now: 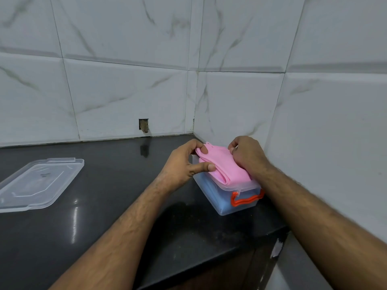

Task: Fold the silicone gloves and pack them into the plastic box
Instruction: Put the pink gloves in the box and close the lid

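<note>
Glossy black stone surface [109, 206] in a corner of white marbled wall tiles [125, 84]. Clear plastic lid [37, 183] lies far left. Left hand [184, 162] and right hand [247, 155] pinch folded pink silicone gloves [219, 164] atop the translucent plastic box [211, 195] with orange latch [247, 198].

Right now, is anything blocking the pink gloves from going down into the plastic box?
Nothing visible does. The folded pink silicone gloves sit on the open clear plastic box with the orange handle, held by both hands; its clear lid lies off to the left.
</note>
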`<state>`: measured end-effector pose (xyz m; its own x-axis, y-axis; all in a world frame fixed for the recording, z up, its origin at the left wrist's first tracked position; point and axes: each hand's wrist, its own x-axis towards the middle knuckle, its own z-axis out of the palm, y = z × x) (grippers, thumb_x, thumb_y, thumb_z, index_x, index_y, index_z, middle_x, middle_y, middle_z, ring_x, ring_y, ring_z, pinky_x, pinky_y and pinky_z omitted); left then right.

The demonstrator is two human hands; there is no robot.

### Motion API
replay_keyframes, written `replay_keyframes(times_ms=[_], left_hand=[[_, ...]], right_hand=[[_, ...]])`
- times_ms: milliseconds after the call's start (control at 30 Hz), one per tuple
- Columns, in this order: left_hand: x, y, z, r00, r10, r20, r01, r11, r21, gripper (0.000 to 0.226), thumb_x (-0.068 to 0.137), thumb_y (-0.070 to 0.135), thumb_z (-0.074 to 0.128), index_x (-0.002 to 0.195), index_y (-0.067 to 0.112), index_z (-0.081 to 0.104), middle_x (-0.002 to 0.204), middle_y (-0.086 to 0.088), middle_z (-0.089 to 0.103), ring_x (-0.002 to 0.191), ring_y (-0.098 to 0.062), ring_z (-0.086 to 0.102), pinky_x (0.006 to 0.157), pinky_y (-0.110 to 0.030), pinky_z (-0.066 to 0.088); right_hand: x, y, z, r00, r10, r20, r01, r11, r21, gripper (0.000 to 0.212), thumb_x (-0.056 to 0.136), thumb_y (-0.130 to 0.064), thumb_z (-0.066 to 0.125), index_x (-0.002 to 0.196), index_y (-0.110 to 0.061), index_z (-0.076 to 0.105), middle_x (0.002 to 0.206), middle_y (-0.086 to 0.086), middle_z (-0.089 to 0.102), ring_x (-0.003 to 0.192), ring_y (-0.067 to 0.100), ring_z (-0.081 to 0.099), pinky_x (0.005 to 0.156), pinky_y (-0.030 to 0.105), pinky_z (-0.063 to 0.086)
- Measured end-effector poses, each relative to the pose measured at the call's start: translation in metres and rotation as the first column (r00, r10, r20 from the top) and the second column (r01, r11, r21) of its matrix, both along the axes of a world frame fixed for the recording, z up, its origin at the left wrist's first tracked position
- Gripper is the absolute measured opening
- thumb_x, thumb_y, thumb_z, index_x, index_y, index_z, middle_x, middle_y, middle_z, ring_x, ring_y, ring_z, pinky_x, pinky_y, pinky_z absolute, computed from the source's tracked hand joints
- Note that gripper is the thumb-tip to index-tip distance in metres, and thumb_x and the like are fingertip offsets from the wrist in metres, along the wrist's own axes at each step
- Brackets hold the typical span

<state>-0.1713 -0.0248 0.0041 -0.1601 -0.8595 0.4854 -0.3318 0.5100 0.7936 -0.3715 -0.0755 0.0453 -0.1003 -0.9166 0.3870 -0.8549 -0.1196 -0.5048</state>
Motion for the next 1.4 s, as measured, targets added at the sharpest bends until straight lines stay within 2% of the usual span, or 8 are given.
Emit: replay_keyframes(times_ms=[367, 533, 667, 800, 1033, 1133, 1267, 1400], left_hand=[[-0.006, -0.001, 0.002, 0.993, 0.114, 0.04, -0.109, 0.989, -0.097, 0.062, 0.061, 0.056, 0.079, 0.108, 0.018, 0.067, 0.113, 0.0, 0.052, 0.103, -0.014, 0.057, 0.09, -0.017, 0.045], [-0.01, -0.003, 0.001, 0.983, 0.177, 0.052, -0.169, 0.976, -0.135, 0.046, 0.068, 0.052, 0.082, 0.099, 0.024, 0.063, 0.108, 0.008, 0.047, 0.096, -0.001, 0.053, 0.083, -0.017, 0.044], [-0.017, 0.001, 0.002, 0.919, 0.383, 0.094, -0.348, 0.899, -0.265, 0.036, 0.082, 0.033, 0.083, 0.108, 0.031, 0.057, 0.122, 0.011, 0.038, 0.09, -0.007, 0.062, 0.072, -0.029, 0.055], [-0.015, 0.007, 0.002, 0.831, 0.512, 0.219, -0.398, 0.821, -0.41, 0.022, 0.092, 0.028, 0.072, 0.11, 0.033, 0.062, 0.133, 0.01, 0.039, 0.092, -0.007, 0.057, 0.066, -0.025, 0.046], [-0.005, 0.009, 0.006, 0.786, 0.355, 0.506, -0.064, 0.861, -0.505, 0.037, 0.087, 0.005, 0.057, 0.11, 0.023, 0.08, 0.128, -0.004, 0.063, 0.121, -0.025, 0.054, 0.096, -0.039, 0.046], [0.002, 0.013, 0.01, 0.808, 0.295, 0.51, -0.041, 0.892, -0.45, 0.045, 0.078, 0.022, 0.053, 0.113, 0.028, 0.08, 0.128, 0.004, 0.062, 0.128, -0.017, 0.048, 0.098, -0.033, 0.03], [0.005, 0.024, 0.015, 0.848, 0.154, 0.507, 0.085, 0.905, -0.418, 0.05, 0.075, 0.049, 0.064, 0.123, 0.038, 0.073, 0.133, 0.015, 0.056, 0.129, -0.004, 0.044, 0.106, -0.031, 0.029], [0.0, 0.029, 0.016, 0.902, 0.011, 0.431, 0.148, 0.931, -0.332, 0.038, 0.075, 0.044, 0.078, 0.112, 0.037, 0.079, 0.128, 0.021, 0.065, 0.127, -0.004, 0.052, 0.113, -0.038, 0.036]], right_hand=[[0.0, 0.001, -0.004, 0.998, -0.042, -0.046, 0.038, 0.995, -0.095, 0.021, 0.091, -0.003, 0.054, 0.09, -0.017, 0.069, 0.098, 0.003, 0.07, 0.088, 0.023, 0.064, 0.075, 0.033, 0.053], [-0.002, 0.003, -0.003, 0.997, -0.036, -0.074, 0.025, 0.989, -0.148, 0.009, 0.092, -0.008, 0.063, 0.091, -0.013, 0.07, 0.094, 0.004, 0.072, 0.084, 0.021, 0.063, 0.075, 0.031, 0.052], [-0.002, 0.006, -0.004, 0.992, -0.055, -0.111, 0.031, 0.978, -0.205, 0.009, 0.092, -0.017, 0.063, 0.085, -0.015, 0.069, 0.085, 0.001, 0.072, 0.079, 0.02, 0.064, 0.072, 0.033, 0.053], [-0.002, 0.008, -0.005, 0.987, -0.086, -0.136, 0.053, 0.971, -0.233, 0.011, 0.091, -0.022, 0.065, 0.081, -0.019, 0.067, 0.08, -0.003, 0.071, 0.074, 0.018, 0.063, 0.066, 0.032, 0.051], [-0.001, 0.008, -0.004, 0.982, -0.094, -0.164, 0.052, 0.969, -0.243, 0.01, 0.09, -0.024, 0.069, 0.082, -0.018, 0.07, 0.08, 0.0, 0.073, 0.073, 0.019, 0.065, 0.069, 0.034, 0.055], [-0.001, 0.009, -0.004, 0.979, -0.106, -0.173, 0.06, 0.966, -0.251, 0.01, 0.09, -0.025, 0.07, 0.084, -0.016, 0.071, 0.081, 0.001, 0.073, 0.074, 0.02, 0.066, 0.069, 0.034, 0.055], [-0.001, 0.008, -0.003, 0.978, -0.087, -0.19, 0.037, 0.967, -0.251, 0.009, 0.089, -0.021, 0.07, 0.085, -0.013, 0.072, 0.08, 0.002, 0.072, 0.074, 0.02, 0.065, 0.071, 0.034, 0.056], [0.0, 0.01, -0.003, 0.982, -0.045, -0.182, 0.004, 0.975, -0.222, 0.006, 0.089, -0.016, 0.071, 0.086, -0.011, 0.072, 0.082, 0.003, 0.073, 0.075, 0.019, 0.066, 0.074, 0.035, 0.057]])
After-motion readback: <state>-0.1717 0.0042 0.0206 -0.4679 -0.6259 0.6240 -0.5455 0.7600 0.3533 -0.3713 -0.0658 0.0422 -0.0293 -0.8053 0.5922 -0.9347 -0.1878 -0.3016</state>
